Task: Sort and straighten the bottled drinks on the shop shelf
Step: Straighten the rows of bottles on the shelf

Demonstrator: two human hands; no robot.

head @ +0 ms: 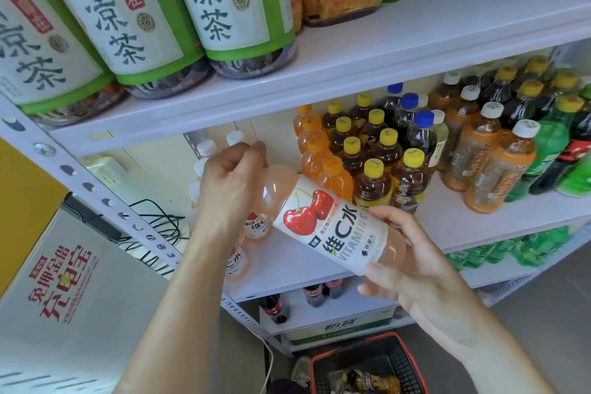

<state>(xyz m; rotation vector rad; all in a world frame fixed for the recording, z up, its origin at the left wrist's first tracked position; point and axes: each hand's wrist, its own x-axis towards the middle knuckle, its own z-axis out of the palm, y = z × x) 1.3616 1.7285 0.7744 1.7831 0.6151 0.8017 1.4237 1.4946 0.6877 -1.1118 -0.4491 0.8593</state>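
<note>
Two hands are gripping one tilted cherry vitamin drink bottle (323, 221) before the middle shelf (479, 211), the left hand (230, 176) closing around its neck, the right hand (406, 259) clasping its base.

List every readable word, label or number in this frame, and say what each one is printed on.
"維C水" and "VITAMIN C": cherry bottle, held by the left hand and right hand.
"清凉茶" and "好自在": green-labelled bottles on the upper shelf.
"充电宝": white box at the left; its smaller lines are blurred.
Cap markings, the other bottle labels and the carton below: too small to read.
</note>
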